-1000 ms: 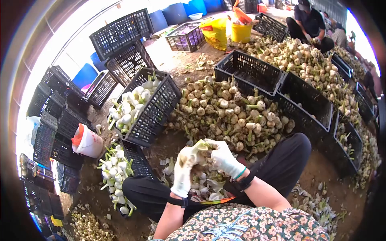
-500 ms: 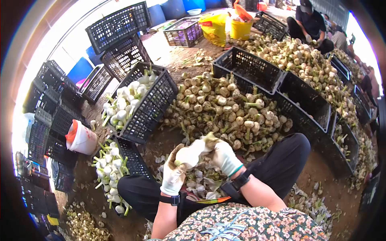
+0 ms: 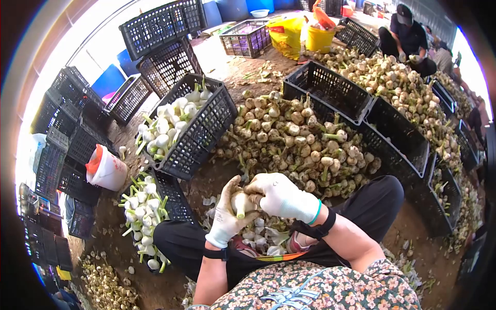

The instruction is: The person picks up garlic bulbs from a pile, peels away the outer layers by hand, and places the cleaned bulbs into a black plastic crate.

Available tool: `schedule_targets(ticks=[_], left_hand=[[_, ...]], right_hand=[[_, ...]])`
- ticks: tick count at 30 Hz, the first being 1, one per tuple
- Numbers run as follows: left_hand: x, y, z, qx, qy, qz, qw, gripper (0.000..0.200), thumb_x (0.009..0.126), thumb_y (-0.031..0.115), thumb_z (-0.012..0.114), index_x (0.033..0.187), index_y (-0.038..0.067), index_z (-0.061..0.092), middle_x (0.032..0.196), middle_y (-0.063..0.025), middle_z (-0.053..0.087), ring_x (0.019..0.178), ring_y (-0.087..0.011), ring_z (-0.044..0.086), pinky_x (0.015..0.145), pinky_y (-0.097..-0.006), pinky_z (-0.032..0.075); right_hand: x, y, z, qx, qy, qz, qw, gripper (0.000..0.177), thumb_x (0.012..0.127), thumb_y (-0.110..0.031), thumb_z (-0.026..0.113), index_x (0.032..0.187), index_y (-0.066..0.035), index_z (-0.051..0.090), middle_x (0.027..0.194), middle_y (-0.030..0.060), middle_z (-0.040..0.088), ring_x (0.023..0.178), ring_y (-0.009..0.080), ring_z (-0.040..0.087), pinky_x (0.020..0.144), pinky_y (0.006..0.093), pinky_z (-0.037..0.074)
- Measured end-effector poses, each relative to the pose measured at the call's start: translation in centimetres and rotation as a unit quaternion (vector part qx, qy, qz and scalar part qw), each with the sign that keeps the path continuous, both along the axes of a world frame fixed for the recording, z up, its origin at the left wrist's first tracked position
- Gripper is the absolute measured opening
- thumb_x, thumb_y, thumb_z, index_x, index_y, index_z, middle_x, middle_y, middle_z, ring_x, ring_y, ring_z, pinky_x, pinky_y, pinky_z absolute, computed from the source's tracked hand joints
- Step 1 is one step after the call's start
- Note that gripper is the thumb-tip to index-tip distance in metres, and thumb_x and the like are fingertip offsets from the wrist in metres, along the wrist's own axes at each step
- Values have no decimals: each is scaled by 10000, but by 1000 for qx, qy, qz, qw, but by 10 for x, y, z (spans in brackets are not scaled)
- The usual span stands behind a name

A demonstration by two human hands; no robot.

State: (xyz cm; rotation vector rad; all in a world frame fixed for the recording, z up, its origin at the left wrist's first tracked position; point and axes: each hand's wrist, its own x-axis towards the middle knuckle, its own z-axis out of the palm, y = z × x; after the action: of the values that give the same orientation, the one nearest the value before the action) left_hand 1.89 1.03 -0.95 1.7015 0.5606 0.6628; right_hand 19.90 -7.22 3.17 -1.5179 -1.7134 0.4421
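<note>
Between my knees, my left hand (image 3: pixel 223 219) in a white glove is closed around a garlic bulb (image 3: pixel 241 203), whose short cut stem points down toward me. My right hand (image 3: pixel 283 197), also gloved, has its fingers curled against the bulb's right side. Whether loose skin is pinched there is hidden by the fingers. Below the hands, shed garlic skins (image 3: pixel 268 236) lie on the ground between my shoes. Just ahead spreads a heap of unpeeled, soil-stained garlic (image 3: pixel 294 139).
A tilted black crate (image 3: pixel 201 134) holds clean white garlic, with more white bulbs (image 3: pixel 142 212) beside my left knee. Black crates (image 3: pixel 330 90) border the heap's far side. A white bucket (image 3: pixel 111 170) stands left. Another person (image 3: pixel 405 36) sits at the far right.
The bulb has turned so its stem faces down. My right hand, formerly at the bulb's far right end, has come in against its side. The view has shifted slightly.
</note>
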Motion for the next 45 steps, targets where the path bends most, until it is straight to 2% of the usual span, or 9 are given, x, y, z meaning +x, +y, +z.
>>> schedule_targets(ticks=[8,14,18,26,31,32,38,42,45], left_hand=[[6,-4,11,-43,20,-57,997,989,634,-20,815,1479,25,303,1277,-101,510,1179,-204,524,1006,-334,457],[23,-9,-30,-209,-213,131,946,613,816,60,785,1347,55,479,1243,-95,589,1121,-208,601,986,-334,495],[42,-9,-35,-100,-201,200,954,379,904,134,712,1236,14,572,1316,-155,574,1185,-246,576,1019,-366,462],[58,15,-28,-426,-415,-14,804,574,936,375,592,1351,-13,514,1438,-209,482,1382,-390,386,1180,-493,271],[81,38,-27,-496,-433,-77,748,416,946,415,575,1329,253,588,1411,-165,528,1316,-415,455,1070,-690,310],[85,48,-28,-503,-424,-63,751,406,945,422,578,1266,178,631,1338,-177,574,1271,-425,490,1027,-657,397],[108,163,33,-440,-513,101,730,600,955,442,568,1304,-42,507,1271,-287,543,1261,-415,486,1044,-538,464],[113,163,44,-309,-495,-108,805,509,995,397,527,1215,-62,546,1310,-302,533,1223,-382,530,1060,-498,455],[118,109,19,-443,-418,-11,793,400,1010,396,502,1118,27,615,1135,-204,638,1070,-324,623,972,-461,519]], right_hand=[[-4,8,0,10,-199,20,980,116,684,-97,642,785,-43,621,789,147,596,742,353,617,673,430,509],[-10,5,-18,-7,87,-152,985,163,715,-59,651,866,-6,621,850,181,609,819,380,612,714,438,496],[-12,5,-35,0,85,-196,977,162,737,-56,650,891,-8,630,881,185,624,865,376,621,771,417,503],[50,14,-104,-45,112,-362,924,201,747,-163,647,887,-20,632,912,208,630,903,404,613,785,451,497],[64,-6,-144,-344,-61,-130,928,260,754,-207,605,861,0,719,867,233,688,862,415,668,796,461,534],[70,-8,-158,-374,-48,-68,924,255,752,-192,600,854,4,728,851,232,695,845,414,677,800,464,541],[185,-1,-167,-116,-79,-593,793,248,795,-157,569,1017,-53,605,1044,212,564,1056,413,521,922,510,439],[254,-4,-165,-353,-155,-501,775,310,879,-195,500,1126,-157,684,1170,174,622,1149,387,510,996,507,379],[275,-2,-168,-399,-154,-457,780,327,874,-193,506,1151,-196,679,1179,134,658,1169,371,527,995,505,385]])
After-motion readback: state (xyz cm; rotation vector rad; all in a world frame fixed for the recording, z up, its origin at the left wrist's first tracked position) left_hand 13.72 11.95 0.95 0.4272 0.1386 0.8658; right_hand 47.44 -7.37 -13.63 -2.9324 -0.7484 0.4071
